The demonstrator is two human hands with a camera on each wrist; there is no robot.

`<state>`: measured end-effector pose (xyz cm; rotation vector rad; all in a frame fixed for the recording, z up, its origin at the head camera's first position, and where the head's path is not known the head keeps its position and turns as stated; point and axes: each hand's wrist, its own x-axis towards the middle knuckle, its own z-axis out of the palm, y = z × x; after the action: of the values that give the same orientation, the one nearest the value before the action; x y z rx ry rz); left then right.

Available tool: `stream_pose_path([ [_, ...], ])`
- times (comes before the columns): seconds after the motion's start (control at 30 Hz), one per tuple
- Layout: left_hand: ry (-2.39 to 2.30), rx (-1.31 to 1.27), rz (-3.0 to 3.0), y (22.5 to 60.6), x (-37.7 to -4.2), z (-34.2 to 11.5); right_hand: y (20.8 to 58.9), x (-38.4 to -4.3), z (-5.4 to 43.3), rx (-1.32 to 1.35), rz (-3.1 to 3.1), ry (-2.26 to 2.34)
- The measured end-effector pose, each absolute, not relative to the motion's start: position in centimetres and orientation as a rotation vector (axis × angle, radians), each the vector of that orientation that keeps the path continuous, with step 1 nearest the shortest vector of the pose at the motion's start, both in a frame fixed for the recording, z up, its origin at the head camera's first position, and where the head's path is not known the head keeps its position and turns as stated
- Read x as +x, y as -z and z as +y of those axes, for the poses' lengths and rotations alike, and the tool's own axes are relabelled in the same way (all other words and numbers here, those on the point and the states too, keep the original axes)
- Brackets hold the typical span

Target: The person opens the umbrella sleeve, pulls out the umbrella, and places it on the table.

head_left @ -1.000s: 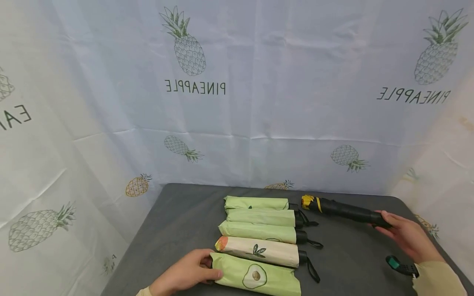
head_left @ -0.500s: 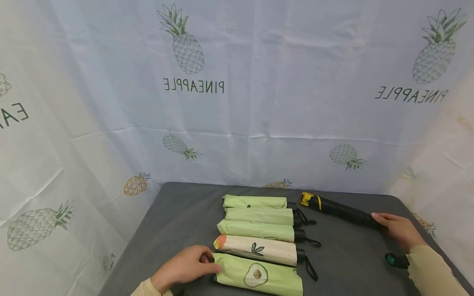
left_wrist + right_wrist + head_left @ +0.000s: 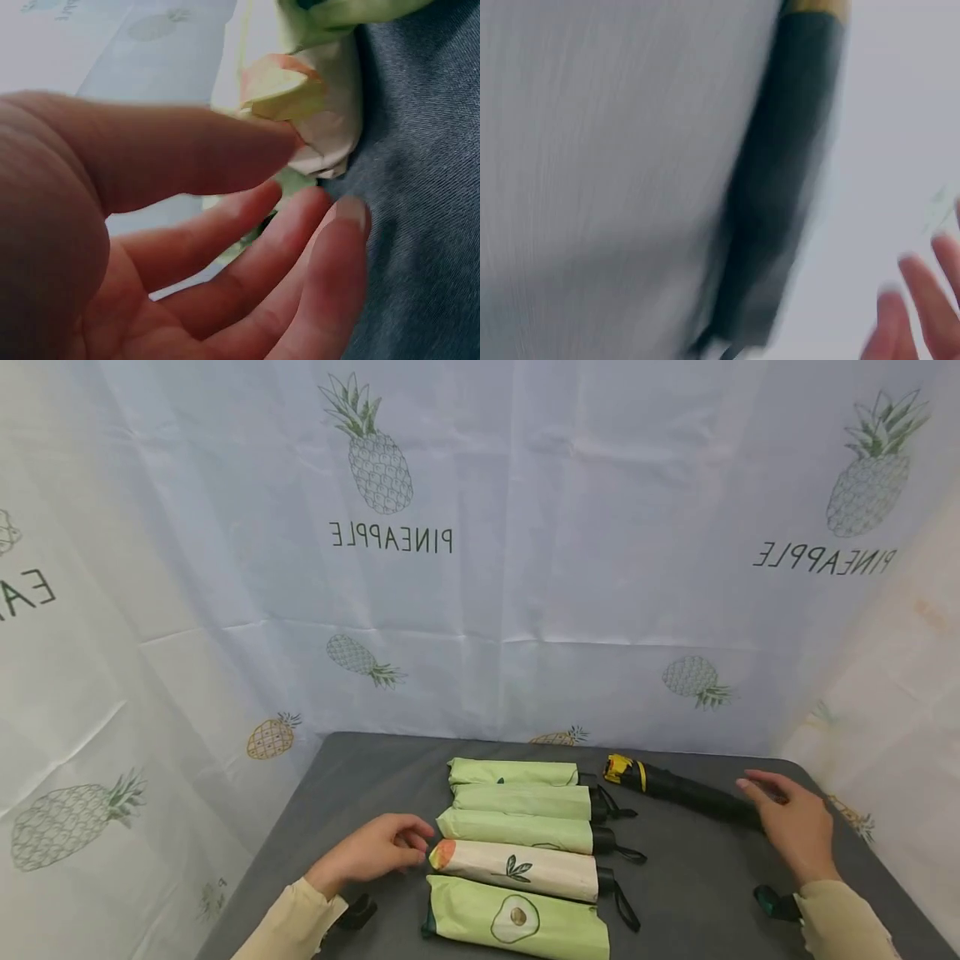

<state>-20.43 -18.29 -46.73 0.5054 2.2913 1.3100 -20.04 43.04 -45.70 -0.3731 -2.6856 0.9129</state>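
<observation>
Folded umbrellas lie in a row on the dark table. My left hand [image 3: 378, 853] is beside the left end of a cream umbrella [image 3: 525, 868], holding nothing, its fingers loosely bent. In front of that one lies a green umbrella [image 3: 472, 906] with an avocado print. Farther back are three light green umbrellas [image 3: 517, 831], side by side. At the right, a black umbrella [image 3: 678, 789] with a yellow end lies slanted. My right hand [image 3: 797, 827] is near its handle end with fingers spread; in the right wrist view a gap separates the fingers [image 3: 930, 296] from it.
Black wrist straps [image 3: 628, 906] stick out from the right ends of several umbrellas. The grey tabletop [image 3: 697, 893] ends at a white curtain [image 3: 510, 568] printed with pineapples, which also rises along both sides.
My left hand has let go of the avocado-print umbrella and moved back toward the cream one. My right hand has released the black umbrella's handle end and drawn slightly left.
</observation>
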Motion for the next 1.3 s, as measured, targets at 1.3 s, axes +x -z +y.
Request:
stream_pose_path([
  [1.3, -1.457, 0.403, 2.261, 45.3, -20.7, -17.5, 45.3, -15.5, 26.3, 0.339, -2.983, -1.071],
])
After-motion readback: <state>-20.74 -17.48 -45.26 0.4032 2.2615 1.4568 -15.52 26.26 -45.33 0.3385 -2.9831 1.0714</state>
